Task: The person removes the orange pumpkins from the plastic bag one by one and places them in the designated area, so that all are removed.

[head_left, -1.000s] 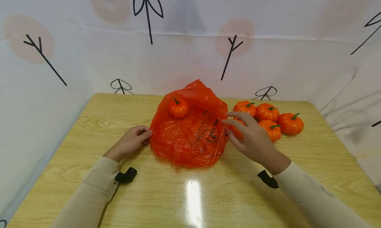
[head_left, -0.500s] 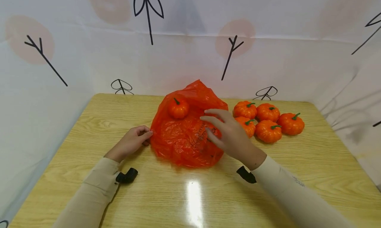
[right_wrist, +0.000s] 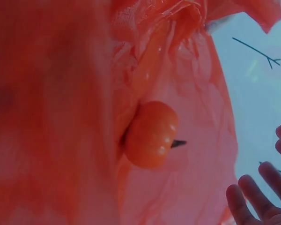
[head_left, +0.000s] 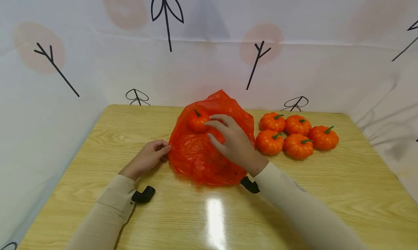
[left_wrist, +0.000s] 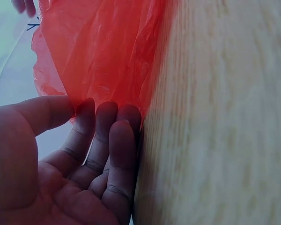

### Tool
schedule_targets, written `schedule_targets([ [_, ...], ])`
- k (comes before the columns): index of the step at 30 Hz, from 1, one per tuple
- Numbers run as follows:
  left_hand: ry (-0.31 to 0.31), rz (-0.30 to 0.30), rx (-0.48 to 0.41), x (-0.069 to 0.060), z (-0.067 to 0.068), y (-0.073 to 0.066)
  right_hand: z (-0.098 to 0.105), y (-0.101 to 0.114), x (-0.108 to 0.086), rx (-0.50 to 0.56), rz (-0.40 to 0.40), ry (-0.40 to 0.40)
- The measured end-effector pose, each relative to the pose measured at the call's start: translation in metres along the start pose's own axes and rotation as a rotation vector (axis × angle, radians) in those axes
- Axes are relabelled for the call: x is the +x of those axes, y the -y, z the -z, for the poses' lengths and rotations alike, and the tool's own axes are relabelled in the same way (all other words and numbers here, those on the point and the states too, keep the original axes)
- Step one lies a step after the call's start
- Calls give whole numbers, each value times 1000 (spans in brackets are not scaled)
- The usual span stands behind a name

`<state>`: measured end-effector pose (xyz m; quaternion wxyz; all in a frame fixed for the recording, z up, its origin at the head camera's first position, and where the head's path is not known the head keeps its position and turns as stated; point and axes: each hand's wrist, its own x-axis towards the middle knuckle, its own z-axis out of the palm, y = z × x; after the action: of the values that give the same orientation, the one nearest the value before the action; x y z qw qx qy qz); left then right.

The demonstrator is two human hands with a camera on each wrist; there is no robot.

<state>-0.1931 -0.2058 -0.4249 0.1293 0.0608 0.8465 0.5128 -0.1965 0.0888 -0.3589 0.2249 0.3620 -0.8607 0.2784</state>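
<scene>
A red plastic bag lies with its mouth spread on the wooden table, black print mostly hidden by my right hand. Inside it, toward the back, sits a small orange pumpkin with a green stem; the right wrist view shows this pumpkin against the film. My left hand pinches the bag's left rim between thumb and index finger, seen close in the left wrist view. Over the bag hovers my right hand, fingers spread and holding nothing, fingertips near the pumpkin; whether they touch it is unclear.
Several orange pumpkins stand grouped to the right of the bag on the table. Behind the table hangs a white patterned cloth. Black wrist pieces stick out from both sleeves.
My right hand has left the bag's right side and moved left across the bag toward the pumpkin inside. The left hand keeps its pinch on the rim. The view has shifted slightly.
</scene>
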Motion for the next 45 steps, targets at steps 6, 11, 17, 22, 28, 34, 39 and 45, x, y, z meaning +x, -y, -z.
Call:
schedule_targets([
  [6, -5, -4, -16, 1, -2, 1, -13, -2, 10, 29, -48, 22],
  [11, -4, -7, -13, 2, -4, 3, -21, -3, 15, 40, -83, 44],
  [17, -14, 7, 16, 3, -3, 5, -29, -4, 23, 47, -133, 98],
  [22, -13, 7, 9, 2, -3, 3, -35, -9, 29, 31, -190, 149],
  [28, -19, 9, 4, 2, -3, 3, -41, -15, 33, 14, -239, 221],
  [34, -19, 7, -5, 1, -2, 4, -51, -23, 35, -3, -251, 256],
  [39, -18, 11, -5, 1, -3, 5, -56, -26, 37, -39, -281, 324],
  [45, -30, 22, 11, 1, -3, 4, -62, -28, 39, -59, -299, 386],
])
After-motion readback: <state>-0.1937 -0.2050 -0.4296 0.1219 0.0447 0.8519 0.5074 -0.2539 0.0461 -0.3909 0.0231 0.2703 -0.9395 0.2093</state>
